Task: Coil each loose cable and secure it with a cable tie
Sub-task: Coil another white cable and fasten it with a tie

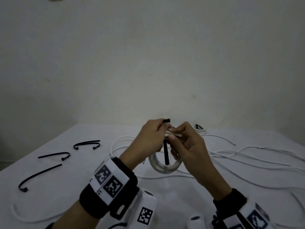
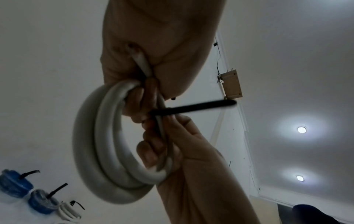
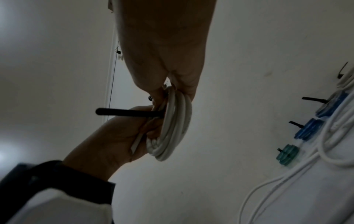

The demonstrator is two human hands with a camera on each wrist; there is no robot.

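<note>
A white cable coil (image 1: 165, 166) hangs above the table between both hands. My left hand (image 1: 162, 125) grips the top of the coil and pinches the head of a black cable tie (image 1: 166, 154), whose tail hangs down through the loop. My right hand (image 1: 175, 138) grips the same bundle from the right, fingers curled into the coil. The left wrist view shows the coil (image 2: 91, 136) with the tie (image 2: 191, 107) sticking out sideways past the right hand's fingers (image 2: 151, 153). In the right wrist view the tie (image 3: 126, 112) crosses the coil (image 3: 176, 121).
Three loose black ties (image 1: 86, 144) (image 1: 54, 156) (image 1: 39, 177) lie on the white table (image 1: 66, 187) at left. Loose white cables (image 1: 247, 162) sprawl to the right and behind the hands. A tied white coil (image 1: 199, 128) sits at the back. Tied blue coils (image 3: 308, 128) lie beyond.
</note>
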